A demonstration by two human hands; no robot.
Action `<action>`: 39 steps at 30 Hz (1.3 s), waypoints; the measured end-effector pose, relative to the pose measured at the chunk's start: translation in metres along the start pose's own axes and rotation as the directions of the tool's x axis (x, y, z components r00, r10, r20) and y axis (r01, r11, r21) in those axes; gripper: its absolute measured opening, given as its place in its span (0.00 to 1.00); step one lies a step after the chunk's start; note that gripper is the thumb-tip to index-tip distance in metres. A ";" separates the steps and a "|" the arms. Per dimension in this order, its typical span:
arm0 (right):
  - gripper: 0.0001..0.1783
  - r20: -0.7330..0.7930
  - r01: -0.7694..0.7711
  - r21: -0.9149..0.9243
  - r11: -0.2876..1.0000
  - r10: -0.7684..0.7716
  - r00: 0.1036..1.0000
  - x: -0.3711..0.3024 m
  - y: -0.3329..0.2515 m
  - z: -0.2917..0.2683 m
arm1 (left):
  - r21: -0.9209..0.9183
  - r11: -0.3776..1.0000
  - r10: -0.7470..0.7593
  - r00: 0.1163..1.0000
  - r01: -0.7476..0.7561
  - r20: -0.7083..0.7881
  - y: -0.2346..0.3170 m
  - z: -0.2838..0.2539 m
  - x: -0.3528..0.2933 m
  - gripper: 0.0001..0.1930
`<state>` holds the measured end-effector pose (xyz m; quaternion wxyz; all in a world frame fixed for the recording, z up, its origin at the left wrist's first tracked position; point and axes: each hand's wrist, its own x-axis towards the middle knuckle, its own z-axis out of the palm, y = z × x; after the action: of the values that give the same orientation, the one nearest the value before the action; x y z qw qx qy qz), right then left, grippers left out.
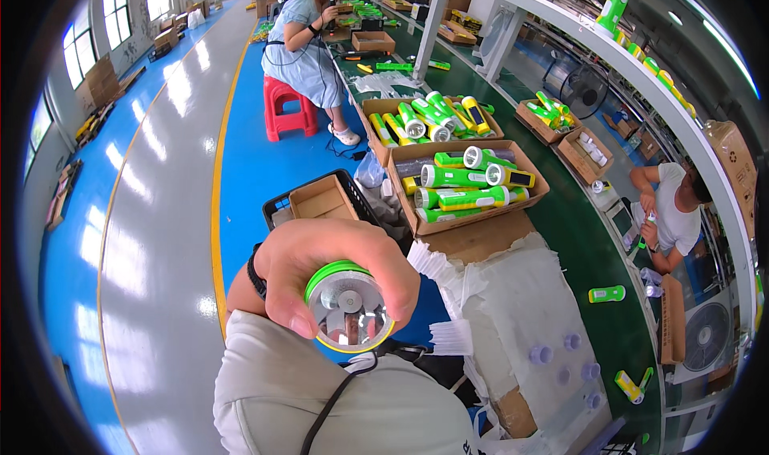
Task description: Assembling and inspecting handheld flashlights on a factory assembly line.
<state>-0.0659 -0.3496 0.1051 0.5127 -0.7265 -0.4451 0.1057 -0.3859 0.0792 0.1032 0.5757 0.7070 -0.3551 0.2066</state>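
My left hand (344, 251), with a dark band at its wrist, is raised close in front of me and closed around the head of a flashlight (349, 307). The thumb presses its left side and the fingers curl over the top and down the right. Its round clear lens, with a silver reflector and a green and yellow rim, faces up at me. The flashlight's body is hidden behind the lens and hand. My right hand is out of view. Beyond the held flashlight, a cardboard box (436, 227) of green and yellow flashlights sits on the bench.
A second box of flashlights (370, 110) stands behind. White sheeting (545, 295) with several clear plastic caps (541, 354) covers the near bench. A black crate (352, 184) is at its left. One co-worker (300, 42) sits on a red stool (287, 106); another (677, 207) is across the bench.
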 end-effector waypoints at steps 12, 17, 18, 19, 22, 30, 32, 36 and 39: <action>0.17 -0.078 0.003 0.332 0.943 0.024 0.997 0.021 0.028 0.033 | 0.110 0.971 -0.207 0.977 0.212 -0.058 -0.106 -0.014 0.056 0.29; 0.17 -0.078 -0.014 0.481 0.876 0.058 0.995 0.048 0.055 0.053 | 0.046 0.990 -0.131 0.989 0.134 -0.069 -0.216 -0.003 0.107 0.25; 0.17 -0.091 0.001 0.503 0.864 0.052 0.994 0.050 0.049 0.058 | 0.049 0.993 -0.099 0.992 0.103 -0.084 -0.232 0.002 0.116 0.25; 0.17 -0.094 0.009 0.507 0.862 0.045 0.995 0.059 0.049 0.064 | 0.052 0.996 -0.068 0.992 0.073 -0.102 -0.247 0.007 0.124 0.25; 0.33 0.112 0.106 -0.289 0.951 -0.076 0.991 0.091 0.058 0.077 | 0.011 0.997 0.079 0.979 -0.078 -0.187 -0.300 0.016 0.140 0.23; 0.47 0.299 -0.100 -0.315 0.944 0.198 0.933 0.143 0.077 0.094 | -0.142 0.989 -0.084 0.942 0.039 -0.326 -0.384 0.021 0.136 0.23; 0.45 0.330 -0.059 -0.675 0.736 0.372 0.868 0.165 0.061 0.112 | -0.138 0.987 -0.122 0.942 0.082 -0.313 -0.395 0.027 0.130 0.23; 0.43 0.383 0.132 -0.690 0.712 0.204 0.901 0.171 0.087 0.120 | -0.223 0.964 -0.188 0.966 0.147 -0.177 -0.400 0.035 0.116 0.21; 0.45 0.455 0.073 -0.713 0.698 0.380 0.805 0.176 0.087 0.126 | -0.153 0.973 -0.197 0.969 0.174 -0.149 -0.398 0.039 0.112 0.20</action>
<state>0.0068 -0.1418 0.0284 0.0292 -0.8348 -0.5173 0.1862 -0.0215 0.0464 -0.0940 0.6675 0.6760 -0.2523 0.1836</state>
